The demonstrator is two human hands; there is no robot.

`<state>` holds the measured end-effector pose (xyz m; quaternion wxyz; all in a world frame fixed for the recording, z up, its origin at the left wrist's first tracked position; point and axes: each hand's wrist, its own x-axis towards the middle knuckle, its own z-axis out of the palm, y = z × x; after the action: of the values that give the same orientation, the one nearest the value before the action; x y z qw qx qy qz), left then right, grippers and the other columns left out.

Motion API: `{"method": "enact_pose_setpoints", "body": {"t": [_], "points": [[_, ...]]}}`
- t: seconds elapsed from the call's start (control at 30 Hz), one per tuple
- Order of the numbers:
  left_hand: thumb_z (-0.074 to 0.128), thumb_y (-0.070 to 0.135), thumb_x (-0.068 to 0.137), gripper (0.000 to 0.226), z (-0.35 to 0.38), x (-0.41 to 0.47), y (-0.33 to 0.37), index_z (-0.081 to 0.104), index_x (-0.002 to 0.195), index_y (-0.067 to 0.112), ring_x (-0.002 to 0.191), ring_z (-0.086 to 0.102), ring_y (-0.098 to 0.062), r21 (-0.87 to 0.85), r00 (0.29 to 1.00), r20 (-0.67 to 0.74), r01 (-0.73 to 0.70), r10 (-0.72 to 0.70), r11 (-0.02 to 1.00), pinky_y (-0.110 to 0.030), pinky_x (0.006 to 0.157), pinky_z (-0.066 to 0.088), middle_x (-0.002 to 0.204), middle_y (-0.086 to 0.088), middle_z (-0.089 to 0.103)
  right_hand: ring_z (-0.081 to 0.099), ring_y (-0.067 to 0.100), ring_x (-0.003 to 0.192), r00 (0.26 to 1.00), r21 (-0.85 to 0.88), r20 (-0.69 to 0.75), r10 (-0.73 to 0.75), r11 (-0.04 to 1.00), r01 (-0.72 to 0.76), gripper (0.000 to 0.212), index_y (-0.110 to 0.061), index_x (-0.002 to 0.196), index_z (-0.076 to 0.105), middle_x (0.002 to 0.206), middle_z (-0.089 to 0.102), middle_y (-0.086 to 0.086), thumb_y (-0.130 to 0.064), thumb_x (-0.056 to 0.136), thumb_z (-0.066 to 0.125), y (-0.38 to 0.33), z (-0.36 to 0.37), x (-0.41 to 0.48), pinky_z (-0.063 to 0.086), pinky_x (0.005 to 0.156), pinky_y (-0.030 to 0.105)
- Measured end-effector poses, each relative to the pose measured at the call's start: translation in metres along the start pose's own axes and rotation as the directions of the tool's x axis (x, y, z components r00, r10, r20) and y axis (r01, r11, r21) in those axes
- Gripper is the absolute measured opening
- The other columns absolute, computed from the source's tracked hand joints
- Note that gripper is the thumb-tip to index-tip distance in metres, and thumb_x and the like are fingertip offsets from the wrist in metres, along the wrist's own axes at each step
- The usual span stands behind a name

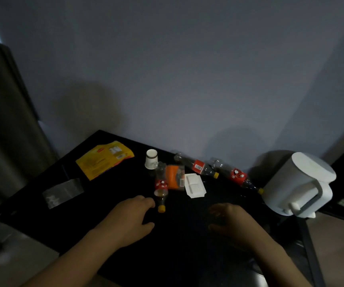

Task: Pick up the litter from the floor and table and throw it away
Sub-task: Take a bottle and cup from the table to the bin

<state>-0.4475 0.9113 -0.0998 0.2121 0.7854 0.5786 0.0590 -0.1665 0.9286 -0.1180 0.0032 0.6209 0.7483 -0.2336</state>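
Litter lies on a black table [42, 204]: a yellow packet [102, 160], a clear wrapper [62, 192], a white paper cup [151, 159], an orange packet [174, 179], a white flat package [194, 185] and three red-labelled plastic bottles with yellow caps [161, 188] [198, 166] [237, 176]. My left hand [129, 218] hovers over the table with relaxed fingers, its fingertips just left of the nearest bottle's neck. My right hand [231, 222] hangs over the table to the right, fingers loosely curled, and holds nothing that I can see.
A white appliance with a grey handle [297, 183] stands at the table's right end, close to one bottle's cap. A grey wall runs behind the table. A curtain [5, 121] hangs at the left. Pale floor shows at the lower left.
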Motion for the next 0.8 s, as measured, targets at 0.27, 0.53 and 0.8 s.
{"method": "enact_pose_setpoints", "body": {"t": [0.27,0.53,0.8], "points": [[0.06,0.039,0.087,0.042,0.0,0.111,-0.026,0.048,0.126,0.03,0.105,0.053,-0.009,0.049,0.991,0.131,0.027,-0.033,0.998,-0.025,0.09,0.047,0.119,0.006,0.051,0.053,0.007,0.114,0.995,0.057,0.055,0.083,0.995,-0.086,0.047,-0.03,0.131,0.049,0.13,0.053,-0.006,-0.033,0.087,0.065,0.03,-0.007,0.092,0.046,0.093,0.02],[0.062,0.038,0.085,0.044,0.033,0.18,-0.044,0.046,0.124,0.025,0.103,0.054,-0.014,0.044,0.967,0.235,0.09,-0.098,0.995,-0.027,0.087,0.048,0.12,0.001,0.045,0.054,0.006,0.112,0.983,0.087,0.126,0.134,0.986,-0.145,0.045,-0.029,0.13,0.05,0.128,0.054,-0.007,-0.033,0.087,0.064,0.053,0.007,0.133,0.048,0.092,0.022],[0.062,0.044,0.085,0.047,0.06,0.242,-0.064,0.044,0.123,0.024,0.113,0.049,-0.024,0.04,0.952,0.242,0.184,-0.188,0.982,-0.036,0.096,0.046,0.125,-0.006,0.039,0.056,0.01,0.108,0.965,0.1,0.124,0.229,0.965,-0.242,0.036,-0.025,0.122,0.056,0.121,0.058,-0.003,-0.03,0.088,0.062,0.046,0.019,0.153,0.05,0.091,0.029]]}}
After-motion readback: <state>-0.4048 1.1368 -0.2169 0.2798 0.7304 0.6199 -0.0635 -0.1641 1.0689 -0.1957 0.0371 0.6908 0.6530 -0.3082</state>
